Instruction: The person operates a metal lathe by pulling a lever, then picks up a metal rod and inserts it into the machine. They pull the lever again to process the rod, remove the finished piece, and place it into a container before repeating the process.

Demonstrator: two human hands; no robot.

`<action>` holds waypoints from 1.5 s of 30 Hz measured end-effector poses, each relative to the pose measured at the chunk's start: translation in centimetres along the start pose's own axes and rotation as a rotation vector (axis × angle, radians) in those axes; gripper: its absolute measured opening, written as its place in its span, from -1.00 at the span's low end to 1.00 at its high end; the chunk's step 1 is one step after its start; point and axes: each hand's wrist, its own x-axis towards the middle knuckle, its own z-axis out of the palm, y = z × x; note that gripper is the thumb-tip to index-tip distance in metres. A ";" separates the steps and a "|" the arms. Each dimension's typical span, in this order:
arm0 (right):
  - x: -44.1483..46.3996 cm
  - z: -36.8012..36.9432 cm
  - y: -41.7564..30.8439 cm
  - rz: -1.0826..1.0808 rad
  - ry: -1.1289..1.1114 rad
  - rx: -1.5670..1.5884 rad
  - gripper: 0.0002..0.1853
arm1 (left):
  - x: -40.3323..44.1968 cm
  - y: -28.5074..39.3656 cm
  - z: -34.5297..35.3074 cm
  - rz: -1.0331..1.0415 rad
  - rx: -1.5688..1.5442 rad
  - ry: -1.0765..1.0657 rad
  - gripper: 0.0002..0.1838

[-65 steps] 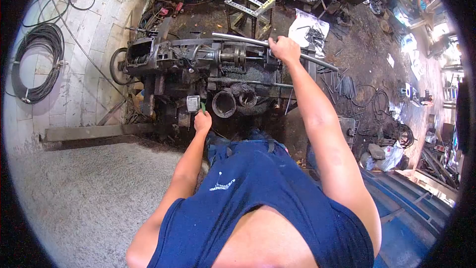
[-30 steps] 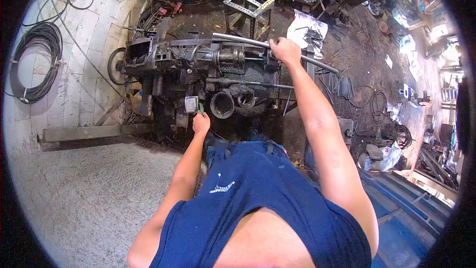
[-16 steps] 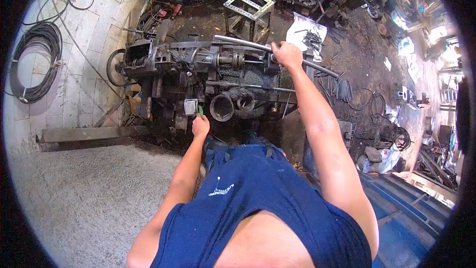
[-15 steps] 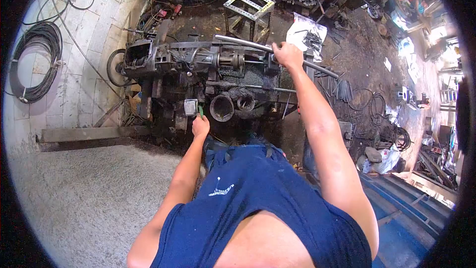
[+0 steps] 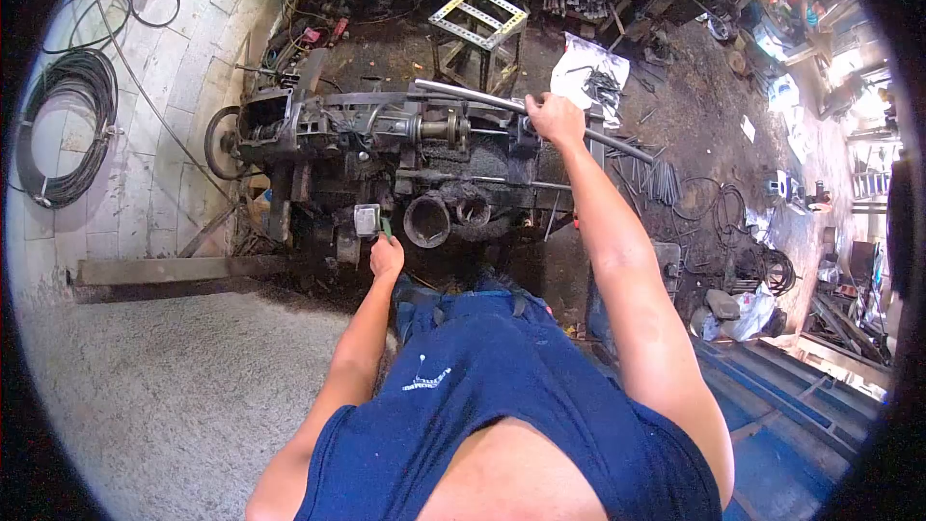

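Observation:
My right hand (image 5: 557, 119) is closed around a long metal rod (image 5: 463, 94), which lies slanted over the lathe-like machine (image 5: 376, 125), its far right end lower. My left hand (image 5: 387, 256) is closed at the lower end of a small green piece (image 5: 386, 228), whose kind I cannot make out. Right beside that piece is a small pale grey box (image 5: 367, 219) on the front of the machine. Two round metal openings, a larger ring (image 5: 426, 221) and a smaller ring (image 5: 472, 211), sit just right of my left hand.
Behind the machine stands a metal stool frame (image 5: 479, 17) with a perforated top. A white sheet (image 5: 576, 58) bears dark metal pieces. Several rods (image 5: 662, 181) lie on the floor at right. A cable coil (image 5: 68, 130) hangs on the left wall; grey gravel-like material (image 5: 193, 386) covers the lower left.
The view has shifted slightly, so the machine and stool appear a little lower. Both hands keep their holds, and the rod stays at about the same slant.

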 end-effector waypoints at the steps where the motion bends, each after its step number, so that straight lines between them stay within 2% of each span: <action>1: 0.2 0.1 -0.1 0.003 -0.006 -0.010 -0.41 | 0.0 0.1 0.0 0.000 0.000 -0.001 -0.61; 15: 0.0 0.4 0.6 -0.001 0.017 -0.008 -0.40 | 0.5 -0.4 0.6 0.007 0.001 -0.006 -0.64; 17: -0.1 0.3 1.6 0.014 0.072 0.055 -0.39 | 0.7 -0.6 0.7 -0.006 -0.007 -0.007 -0.64; 19: 0.0 0.2 2.4 0.050 0.011 0.038 -0.38 | 0.4 -0.5 0.4 -0.024 -0.016 -0.013 -0.63; 21: -0.3 0.4 2.9 -0.021 0.140 0.045 -0.39 | 0.3 -0.3 0.4 -0.002 0.004 -0.009 -0.60; 23: -0.7 0.4 3.3 -0.037 0.132 0.052 -0.37 | 1.0 -0.3 0.6 -0.037 0.006 -0.026 -0.57; 25: -1.2 0.5 3.9 -0.257 0.218 0.093 -0.38 | 2.0 -1.8 1.7 -0.036 0.058 -0.105 -0.57; 26: -1.5 0.3 4.2 -0.302 0.187 0.045 -0.39 | 2.6 -2.4 2.1 -0.068 0.027 -0.157 -0.57; 27: -1.4 0.3 4.3 -0.303 0.175 0.038 -0.39 | 4.1 -4.5 3.8 0.007 0.079 -0.156 -0.62; 29: -1.1 0.9 4.6 -0.351 0.160 0.006 -0.38 | 5.6 -6.4 4.4 -0.182 -0.297 -0.428 -0.71; 30: -1.2 0.9 4.5 -0.338 0.148 -0.031 -0.37 | 5.8 -6.8 4.3 -0.221 -0.362 -0.467 -0.77; 31: -1.3 0.6 4.1 -0.331 0.130 -0.041 -0.37 | 6.7 -8.0 5.6 -0.266 -0.358 -0.522 -0.76; 34: -1.5 0.1 3.4 -0.256 0.103 -0.025 -0.38 | 7.9 -10.6 10.0 -0.186 -0.214 -0.581 -0.73; 36: -1.4 -0.1 3.3 -0.243 0.074 -0.047 -0.38 | 7.8 -11.2 12.4 0.062 -0.082 -0.215 -0.66; 37: -1.3 0.1 3.4 -0.247 0.057 -0.057 -0.38 | 7.6 -10.1 12.2 0.067 -0.078 -0.226 -0.66; 38: -1.0 1.0 4.4 -0.345 0.124 -0.044 -0.39 | 7.3 -8.9 11.9 -0.032 -0.115 -0.229 -0.64; 40: -0.7 1.4 4.9 -0.363 0.089 -0.083 -0.44 | 7.6 -9.0 12.7 -0.171 -0.200 -0.256 -0.57; 43: -0.4 1.5 5.4 -0.376 0.025 -0.137 -0.46 | 6.0 -7.6 10.5 -0.148 -0.121 -0.322 -0.46; 45: -0.3 1.0 5.4 -0.374 -0.027 -0.142 -0.41 | 4.9 -7.4 8.9 -0.132 -0.053 -0.291 -0.40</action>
